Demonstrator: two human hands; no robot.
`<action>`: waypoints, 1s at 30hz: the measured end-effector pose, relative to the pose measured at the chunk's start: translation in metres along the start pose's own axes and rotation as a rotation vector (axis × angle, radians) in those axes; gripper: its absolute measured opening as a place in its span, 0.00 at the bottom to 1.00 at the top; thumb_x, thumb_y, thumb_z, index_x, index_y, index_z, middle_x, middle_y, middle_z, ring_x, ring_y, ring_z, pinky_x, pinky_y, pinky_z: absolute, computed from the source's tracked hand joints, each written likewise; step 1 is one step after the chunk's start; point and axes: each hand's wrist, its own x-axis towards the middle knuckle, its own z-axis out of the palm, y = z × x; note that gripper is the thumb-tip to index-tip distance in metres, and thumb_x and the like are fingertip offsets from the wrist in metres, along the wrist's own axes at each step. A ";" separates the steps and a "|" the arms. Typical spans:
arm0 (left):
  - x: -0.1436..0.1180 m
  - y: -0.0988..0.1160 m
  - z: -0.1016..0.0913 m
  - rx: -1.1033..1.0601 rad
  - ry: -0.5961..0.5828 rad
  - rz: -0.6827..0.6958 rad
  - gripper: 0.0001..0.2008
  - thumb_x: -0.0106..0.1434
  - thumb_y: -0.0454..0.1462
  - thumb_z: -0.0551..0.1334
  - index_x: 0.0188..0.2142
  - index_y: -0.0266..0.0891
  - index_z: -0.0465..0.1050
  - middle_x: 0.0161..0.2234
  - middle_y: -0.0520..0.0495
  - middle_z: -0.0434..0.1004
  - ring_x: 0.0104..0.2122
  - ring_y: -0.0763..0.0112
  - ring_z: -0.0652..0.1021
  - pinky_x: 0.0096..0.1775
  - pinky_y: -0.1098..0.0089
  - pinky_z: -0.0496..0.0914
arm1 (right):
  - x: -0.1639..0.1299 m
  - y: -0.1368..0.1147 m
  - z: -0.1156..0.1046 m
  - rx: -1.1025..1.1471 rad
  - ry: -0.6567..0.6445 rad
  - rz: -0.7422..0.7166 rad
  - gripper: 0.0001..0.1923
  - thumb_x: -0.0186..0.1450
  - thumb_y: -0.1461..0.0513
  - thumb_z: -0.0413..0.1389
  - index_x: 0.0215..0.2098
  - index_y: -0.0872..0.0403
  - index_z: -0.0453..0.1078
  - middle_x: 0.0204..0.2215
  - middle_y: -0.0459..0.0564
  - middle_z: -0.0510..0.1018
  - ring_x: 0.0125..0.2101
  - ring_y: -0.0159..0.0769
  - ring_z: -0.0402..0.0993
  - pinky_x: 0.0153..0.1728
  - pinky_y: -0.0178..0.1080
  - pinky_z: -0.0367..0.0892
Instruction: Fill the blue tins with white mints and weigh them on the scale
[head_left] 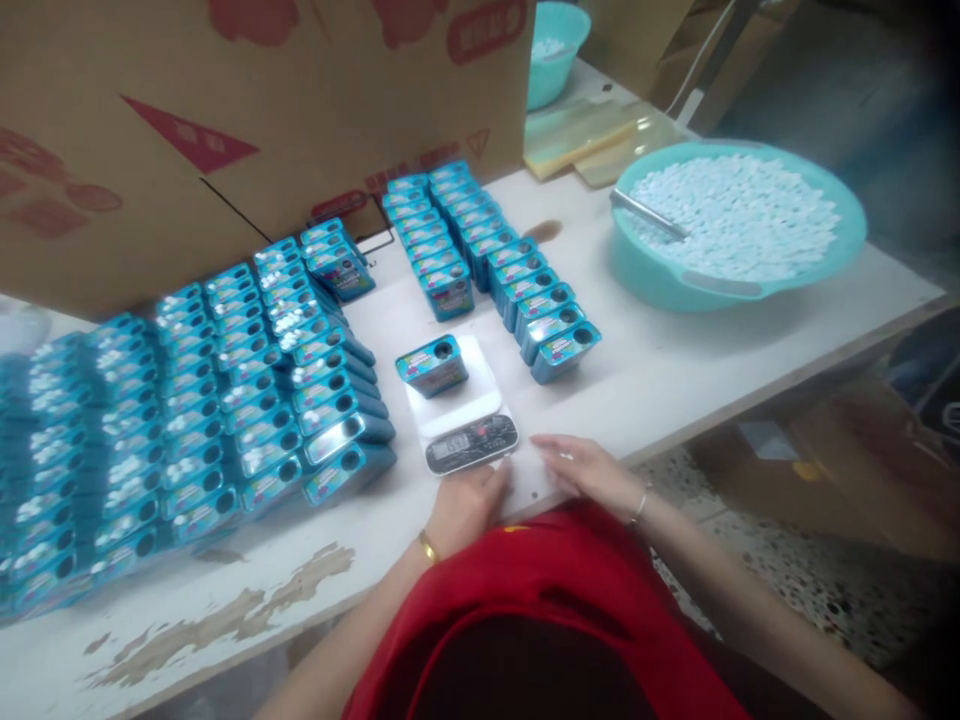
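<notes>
A small blue tin [433,368] with a round dark hole in its top stands on the white plate of a digital kitchen scale [472,445]. The scale's display is lit, but its digits are too blurred to read. Close to the scale's front edge rests my left hand [466,505], its thumb pointing forward and its other fingers mostly hidden. My right hand [589,472] lies at the table's front edge, right of the scale, fingers stretched out and holding nothing. Blue tins [566,350] of the same kind form two rows behind the scale.
Left of the scale stand many more blue tins [266,485] in rows, some with white pieces on top. A turquoise basin [652,285] of small white pieces, with a metal scoop handle [637,208], sits at right. A large cardboard box [315,120] blocks the back.
</notes>
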 end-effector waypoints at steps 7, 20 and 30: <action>0.000 -0.002 0.013 0.015 0.043 -0.037 0.21 0.66 0.36 0.48 0.57 0.31 0.59 0.34 0.39 0.76 0.33 0.61 0.77 0.35 0.64 0.70 | 0.004 0.011 0.018 0.104 -0.142 0.006 0.43 0.53 0.47 0.61 0.57 0.65 0.58 0.17 0.38 0.66 0.13 0.22 0.52 0.18 0.32 0.43; 0.002 0.009 0.005 -0.104 0.080 -0.038 0.09 0.67 0.35 0.50 0.33 0.38 0.67 0.24 0.49 0.72 0.22 0.72 0.72 0.25 0.71 0.64 | 0.000 0.022 0.017 0.134 -0.249 0.076 0.29 0.55 0.46 0.60 0.43 0.60 0.68 0.17 0.39 0.65 0.13 0.21 0.50 0.17 0.32 0.38; 0.046 -0.030 -0.100 0.007 0.588 -0.170 0.08 0.66 0.36 0.55 0.42 0.38 0.70 0.36 0.46 0.78 0.35 0.70 0.78 0.38 0.71 0.70 | 0.005 0.016 0.028 0.284 -0.216 0.044 0.24 0.58 0.45 0.59 0.35 0.60 0.70 0.18 0.40 0.64 0.14 0.19 0.48 0.18 0.33 0.35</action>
